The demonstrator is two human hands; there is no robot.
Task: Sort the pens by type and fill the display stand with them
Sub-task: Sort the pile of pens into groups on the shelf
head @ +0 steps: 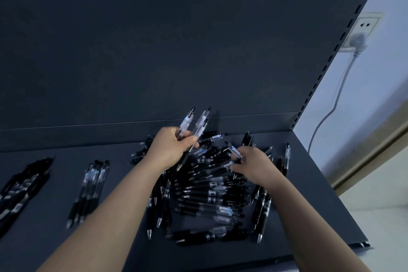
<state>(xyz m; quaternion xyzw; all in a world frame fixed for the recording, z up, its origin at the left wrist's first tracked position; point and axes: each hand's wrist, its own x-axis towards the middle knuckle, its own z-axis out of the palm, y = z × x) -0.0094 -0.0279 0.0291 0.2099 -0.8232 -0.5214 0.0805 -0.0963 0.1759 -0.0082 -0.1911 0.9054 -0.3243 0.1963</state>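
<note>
My display shelf (66, 245) holds 1 loose pen pile (209, 192), with 2 sorted rows left of it: clear row (90, 190), black row (19, 190). Above the pile, my left hand (171, 146) grips 3 clear pens (187, 123). My right hand (254, 164) pinches 1 pen (234, 150) on the pile.

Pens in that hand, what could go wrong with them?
The left hand grips a loose fan of clear pens; adding more could make one slip into the pile. The right hand pinches a pen in that pile, so it might nudge others toward the right edge of the shelf.
</note>
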